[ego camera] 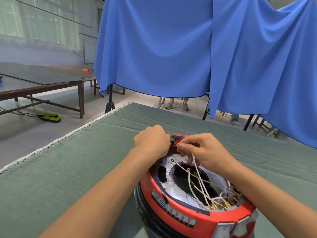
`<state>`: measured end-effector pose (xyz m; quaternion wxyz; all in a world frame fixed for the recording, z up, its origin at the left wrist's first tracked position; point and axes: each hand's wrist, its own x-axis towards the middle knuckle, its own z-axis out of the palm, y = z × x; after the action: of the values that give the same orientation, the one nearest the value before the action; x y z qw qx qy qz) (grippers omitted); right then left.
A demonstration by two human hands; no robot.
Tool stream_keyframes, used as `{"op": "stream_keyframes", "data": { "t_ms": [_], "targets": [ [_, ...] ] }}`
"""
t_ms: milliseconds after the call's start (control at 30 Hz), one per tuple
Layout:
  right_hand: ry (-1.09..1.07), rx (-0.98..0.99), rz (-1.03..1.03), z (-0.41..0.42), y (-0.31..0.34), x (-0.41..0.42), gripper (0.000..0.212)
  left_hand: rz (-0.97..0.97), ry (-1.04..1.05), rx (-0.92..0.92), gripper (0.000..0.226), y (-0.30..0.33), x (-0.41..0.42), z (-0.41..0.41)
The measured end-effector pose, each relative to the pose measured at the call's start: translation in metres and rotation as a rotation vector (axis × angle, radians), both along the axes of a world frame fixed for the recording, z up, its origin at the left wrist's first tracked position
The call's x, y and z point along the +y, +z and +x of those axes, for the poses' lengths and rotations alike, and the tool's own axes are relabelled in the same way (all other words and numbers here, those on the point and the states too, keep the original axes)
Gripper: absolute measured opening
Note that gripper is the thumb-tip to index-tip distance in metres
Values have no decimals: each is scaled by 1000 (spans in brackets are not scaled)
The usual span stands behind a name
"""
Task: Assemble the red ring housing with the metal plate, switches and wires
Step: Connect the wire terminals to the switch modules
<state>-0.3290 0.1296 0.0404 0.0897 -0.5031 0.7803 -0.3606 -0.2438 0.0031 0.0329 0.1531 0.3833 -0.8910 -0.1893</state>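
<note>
Blue curtain [205, 48] (hung) behind green table [68, 169]

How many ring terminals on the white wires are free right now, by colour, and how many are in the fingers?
Gold ring terminals, free: 2, at and
Dark red ring terminal, free: 1
Gold ring terminal sticking up by the right hand fingers: 1
Total: 4
</note>
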Motion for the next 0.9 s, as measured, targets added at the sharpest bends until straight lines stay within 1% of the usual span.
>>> {"op": "stream_keyframes", "data": {
  "t_ms": [67,200,267,333,433,500,567,700,800,900],
  "targets": [
    [-4,-12,-23,-1,0,1,18,3,-8,12,34,0,-1,0],
    [-39,93,-30,0,-5,1,13,53,-34,40,34,-2,-5,-3],
    [-74,155,-45,0,-6,1,9,103,-57,71,37,-3,-8,-2],
    [-110,248,-51,1,-6,2,9,171,-92,113,39,-3,-13,0],
    [-170,459,-71,5,-4,2,10,271,-126,173,42,-4,-19,5],
    [-187,563,-73,7,-2,1,10,298,-118,209,43,-7,-20,5],
    [-174,584,-43,8,0,-2,12,298,-103,237,45,-8,-19,5],
    [-127,614,88,11,-3,-10,17,299,-99,261,46,-8,-18,6],
    [-174,697,132,12,-9,-11,19,273,-96,259,47,-8,-16,6],
    [-216,738,163,12,-10,-12,20,226,-79,244,48,-9,-16,4]
  ]
}}
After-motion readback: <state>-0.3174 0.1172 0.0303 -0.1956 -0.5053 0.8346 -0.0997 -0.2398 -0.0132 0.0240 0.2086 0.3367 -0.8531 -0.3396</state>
